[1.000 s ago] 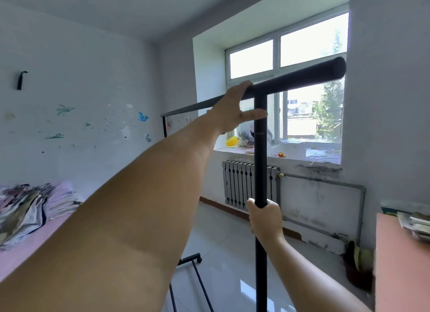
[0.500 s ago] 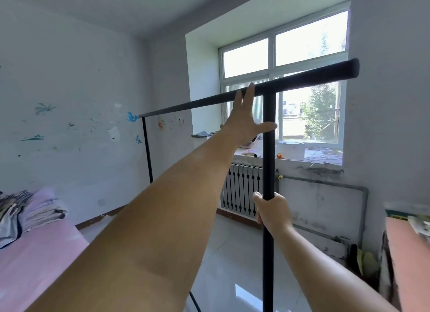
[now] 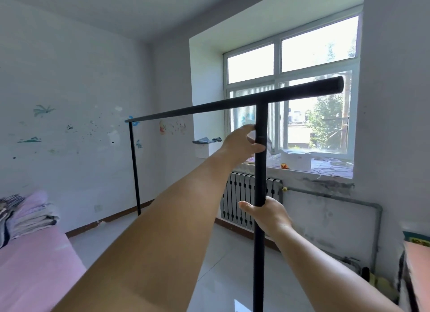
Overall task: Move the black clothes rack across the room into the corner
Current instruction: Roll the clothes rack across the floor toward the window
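Note:
The black clothes rack (image 3: 197,109) stands in front of me, its top bar running from the far left upright to a free end by the window. My right hand (image 3: 270,215) is closed around the near upright post at about waist height. Higher on the same post, just below the top bar, is my left hand (image 3: 242,140), thumb across the post's front and fingers going behind it. The foot of the rack is out of view.
A pink bed (image 3: 35,269) with folded clothes (image 3: 30,215) lies at the left. Under the window a radiator (image 3: 239,202) and a pipe (image 3: 337,198) run along the wall. A cluttered sill (image 3: 330,168) is behind the rack. An orange table (image 3: 418,263) stands at the right edge.
My left hand has come off the top bar and dropped onto the near upright. The rack and my view have shifted towards the window wall; the right hand keeps its hold.

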`<control>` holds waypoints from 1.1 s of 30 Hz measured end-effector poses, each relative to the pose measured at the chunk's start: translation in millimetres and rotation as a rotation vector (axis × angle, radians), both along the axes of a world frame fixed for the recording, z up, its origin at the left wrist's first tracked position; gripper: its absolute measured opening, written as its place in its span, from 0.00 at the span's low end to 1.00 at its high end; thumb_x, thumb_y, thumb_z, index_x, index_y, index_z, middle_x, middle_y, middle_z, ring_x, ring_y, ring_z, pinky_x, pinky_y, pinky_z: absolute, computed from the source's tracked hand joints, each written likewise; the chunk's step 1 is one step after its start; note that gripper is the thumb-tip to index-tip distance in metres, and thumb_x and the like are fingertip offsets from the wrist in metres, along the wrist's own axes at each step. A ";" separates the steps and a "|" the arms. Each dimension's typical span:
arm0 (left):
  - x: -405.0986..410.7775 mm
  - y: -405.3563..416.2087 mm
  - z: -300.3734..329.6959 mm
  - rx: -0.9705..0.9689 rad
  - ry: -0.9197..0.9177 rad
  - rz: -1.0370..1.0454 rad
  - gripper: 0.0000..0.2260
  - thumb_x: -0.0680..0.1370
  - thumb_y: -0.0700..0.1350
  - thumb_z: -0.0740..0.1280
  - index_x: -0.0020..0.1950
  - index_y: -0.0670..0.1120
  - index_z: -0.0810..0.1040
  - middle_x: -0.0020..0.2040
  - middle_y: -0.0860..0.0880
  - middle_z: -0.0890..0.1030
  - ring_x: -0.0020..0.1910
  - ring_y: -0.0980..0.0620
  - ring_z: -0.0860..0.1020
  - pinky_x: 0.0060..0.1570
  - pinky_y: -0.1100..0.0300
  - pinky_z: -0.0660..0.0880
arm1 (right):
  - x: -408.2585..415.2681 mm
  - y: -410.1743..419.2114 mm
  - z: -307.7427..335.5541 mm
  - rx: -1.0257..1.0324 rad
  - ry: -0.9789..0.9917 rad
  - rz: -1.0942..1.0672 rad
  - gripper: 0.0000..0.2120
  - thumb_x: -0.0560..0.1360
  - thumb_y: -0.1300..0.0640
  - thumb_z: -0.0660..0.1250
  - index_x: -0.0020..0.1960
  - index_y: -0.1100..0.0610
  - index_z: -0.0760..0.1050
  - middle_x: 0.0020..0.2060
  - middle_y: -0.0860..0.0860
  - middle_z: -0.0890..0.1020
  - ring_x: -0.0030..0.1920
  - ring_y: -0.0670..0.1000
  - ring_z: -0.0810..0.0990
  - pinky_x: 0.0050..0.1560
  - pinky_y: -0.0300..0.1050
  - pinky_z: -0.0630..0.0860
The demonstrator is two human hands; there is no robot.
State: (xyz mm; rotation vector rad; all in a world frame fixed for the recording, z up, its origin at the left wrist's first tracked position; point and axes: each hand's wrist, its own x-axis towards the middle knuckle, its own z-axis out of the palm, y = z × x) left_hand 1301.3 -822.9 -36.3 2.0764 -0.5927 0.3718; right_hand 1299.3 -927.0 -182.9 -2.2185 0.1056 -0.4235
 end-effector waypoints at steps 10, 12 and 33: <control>68.9 -32.4 -7.5 -0.163 0.062 0.016 0.25 0.73 0.34 0.69 0.65 0.52 0.67 0.42 0.52 0.77 0.39 0.56 0.79 0.28 0.66 0.77 | 83.3 -28.6 -0.2 -0.094 0.078 0.102 0.22 0.64 0.36 0.71 0.47 0.52 0.72 0.41 0.47 0.79 0.44 0.51 0.78 0.42 0.46 0.75; 78.5 -38.1 -8.0 -0.170 0.046 0.034 0.25 0.73 0.34 0.68 0.66 0.52 0.67 0.42 0.52 0.76 0.39 0.57 0.78 0.26 0.68 0.76 | 95.2 -35.4 -6.8 -0.109 0.136 0.138 0.22 0.63 0.42 0.74 0.49 0.53 0.72 0.43 0.49 0.80 0.46 0.52 0.79 0.46 0.48 0.78; 177.4 -85.0 -59.5 -0.228 0.186 0.137 0.19 0.75 0.37 0.66 0.65 0.46 0.69 0.52 0.40 0.78 0.50 0.42 0.80 0.46 0.49 0.80 | 180.9 -69.6 -43.9 -0.098 0.203 0.205 0.17 0.71 0.61 0.70 0.58 0.58 0.71 0.52 0.56 0.80 0.51 0.56 0.79 0.44 0.44 0.73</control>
